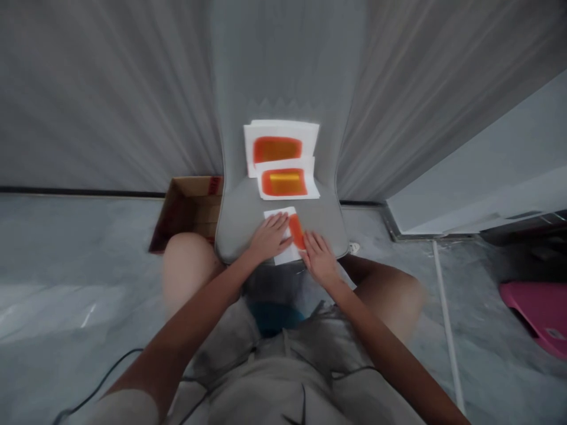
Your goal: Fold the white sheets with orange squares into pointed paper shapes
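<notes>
A grey chair seat [239, 215] stands in front of me, between my knees. My left hand [269, 236] lies flat, fingers stretched out, on a small white sheet [280, 214] with an orange patch [296, 230] near the seat's front edge. My right hand [319, 257] rests beside it, fingers extended, touching the sheet's right edge and the orange patch. Further back on the seat lie two more white sheets, one with an orange-and-yellow rectangle [284, 182] and one with an orange rectangle [277, 149].
An open cardboard box [190, 206] sits on the floor left of the chair. Grey curtains hang behind. A pink object [538, 313] lies at the right, a white rod [447, 324] runs along the floor, and a black cable [101, 383] trails at lower left.
</notes>
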Action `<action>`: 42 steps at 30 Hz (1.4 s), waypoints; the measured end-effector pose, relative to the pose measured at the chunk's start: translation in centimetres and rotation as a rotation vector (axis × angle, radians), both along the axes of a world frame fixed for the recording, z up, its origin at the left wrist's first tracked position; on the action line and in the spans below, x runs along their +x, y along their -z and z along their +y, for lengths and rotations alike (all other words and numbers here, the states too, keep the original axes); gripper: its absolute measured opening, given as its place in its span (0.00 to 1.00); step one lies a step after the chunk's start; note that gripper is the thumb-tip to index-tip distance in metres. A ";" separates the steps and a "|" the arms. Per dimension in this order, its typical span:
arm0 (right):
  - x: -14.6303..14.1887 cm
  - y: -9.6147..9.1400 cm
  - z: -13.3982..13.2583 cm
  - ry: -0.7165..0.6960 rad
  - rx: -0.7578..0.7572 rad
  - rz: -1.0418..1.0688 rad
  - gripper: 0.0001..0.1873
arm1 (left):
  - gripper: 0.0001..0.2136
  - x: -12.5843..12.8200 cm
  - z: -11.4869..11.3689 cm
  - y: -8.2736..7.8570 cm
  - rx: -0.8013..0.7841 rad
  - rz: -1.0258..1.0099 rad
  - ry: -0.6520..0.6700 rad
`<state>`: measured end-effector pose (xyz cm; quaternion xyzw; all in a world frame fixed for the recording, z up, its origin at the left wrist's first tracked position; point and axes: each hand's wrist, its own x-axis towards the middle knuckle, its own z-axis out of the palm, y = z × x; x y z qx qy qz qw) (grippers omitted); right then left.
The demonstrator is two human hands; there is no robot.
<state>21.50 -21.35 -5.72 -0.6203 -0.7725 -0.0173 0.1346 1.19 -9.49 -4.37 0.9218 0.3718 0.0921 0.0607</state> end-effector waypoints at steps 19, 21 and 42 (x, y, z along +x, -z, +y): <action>-1.0 -0.9 1.0 0.132 0.015 0.113 0.33 | 0.50 0.7 -0.8 -0.3 -0.027 -0.043 -0.085; -1.2 -0.3 1.5 0.147 0.011 0.092 0.34 | 0.49 0.8 -0.9 -0.4 -0.040 -0.034 -0.094; -1.2 0.1 7.8 0.114 -0.085 0.057 0.34 | 0.53 0.7 -0.8 0.0 -0.086 -0.102 -0.089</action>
